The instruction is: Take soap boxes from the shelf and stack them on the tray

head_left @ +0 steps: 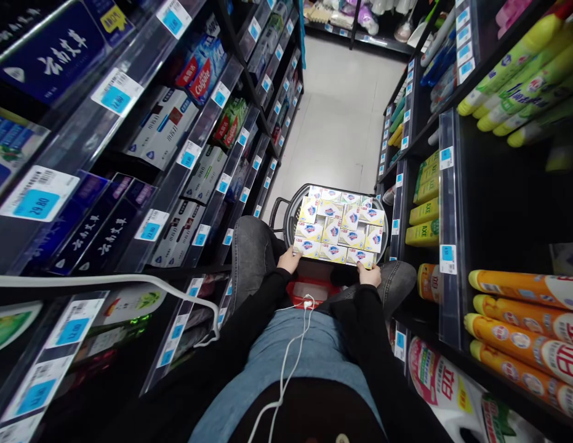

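Note:
A tight layer of white and yellow soap boxes (331,235) lies over a round, dark, perforated basket (292,212) between my knees. My left hand (290,260) grips the near left corner of this layer, thumb on top. At the near right corner, my right hand (369,275) is closed in the same way, its thumb against the last box. The undersides of the boxes and the fingers beneath are hidden, so I cannot tell whether a tray supports them. A dark loop handle (276,214) sticks out from the basket's left side.
Toothpaste shelves (175,166) with price tags rise close on the left. On the right, shelves hold yellow AXE packs (423,223) and orange bottles (526,301). A red object (309,290) sits beneath the soap boxes. White cables (286,363) hang before me. Tiled floor (335,117) stretches ahead.

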A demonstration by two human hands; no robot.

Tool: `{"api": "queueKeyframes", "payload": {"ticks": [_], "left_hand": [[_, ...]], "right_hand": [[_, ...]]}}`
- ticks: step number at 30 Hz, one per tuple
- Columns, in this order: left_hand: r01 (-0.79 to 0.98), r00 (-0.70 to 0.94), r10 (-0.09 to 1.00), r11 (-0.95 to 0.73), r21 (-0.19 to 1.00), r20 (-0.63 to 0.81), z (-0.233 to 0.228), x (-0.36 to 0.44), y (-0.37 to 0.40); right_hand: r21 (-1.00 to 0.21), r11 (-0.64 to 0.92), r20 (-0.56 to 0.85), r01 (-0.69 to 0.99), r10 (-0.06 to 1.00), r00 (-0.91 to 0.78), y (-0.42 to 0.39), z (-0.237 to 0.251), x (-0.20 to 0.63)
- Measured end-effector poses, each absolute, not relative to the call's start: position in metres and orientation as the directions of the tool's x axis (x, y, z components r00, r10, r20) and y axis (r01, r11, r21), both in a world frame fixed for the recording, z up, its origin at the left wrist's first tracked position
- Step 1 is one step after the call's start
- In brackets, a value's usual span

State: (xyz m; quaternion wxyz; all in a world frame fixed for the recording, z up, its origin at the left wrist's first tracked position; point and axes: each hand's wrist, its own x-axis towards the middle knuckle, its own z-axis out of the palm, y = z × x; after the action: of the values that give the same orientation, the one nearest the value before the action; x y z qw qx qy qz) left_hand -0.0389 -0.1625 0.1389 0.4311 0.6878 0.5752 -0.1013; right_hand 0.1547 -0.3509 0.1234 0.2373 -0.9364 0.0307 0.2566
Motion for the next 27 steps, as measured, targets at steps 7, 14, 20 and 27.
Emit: {"api": "queueKeyframes", "payload": {"ticks": [7,14,20,27], "left_hand": [[0.867,0.386,0.685,-0.041,0.496,-0.618,0.141,-0.043,-0.167],[0.889,0.438,0.789,-0.308,0.338,-0.432,0.125,-0.037,-0.174],[0.886,0.46,0.797,-0.387,0.255,-0.392,0.115,-0.027,-0.17],[0.896,0.441,0.796,-0.362,0.258,-0.414,0.116,-0.028,-0.17]], "right_hand": [[-0.437,-0.896,-0.437,-0.074,0.139,0.889,-0.344,0.122,0.135],[-0.454,-0.89,-0.405,0.043,0.249,0.88,-0.345,0.108,0.127],[-0.453,-0.889,-0.384,0.071,0.267,0.884,-0.34,0.111,0.125],[-0.445,-0.893,-0.396,0.064,0.261,0.88,-0.339,0.115,0.126]]}}
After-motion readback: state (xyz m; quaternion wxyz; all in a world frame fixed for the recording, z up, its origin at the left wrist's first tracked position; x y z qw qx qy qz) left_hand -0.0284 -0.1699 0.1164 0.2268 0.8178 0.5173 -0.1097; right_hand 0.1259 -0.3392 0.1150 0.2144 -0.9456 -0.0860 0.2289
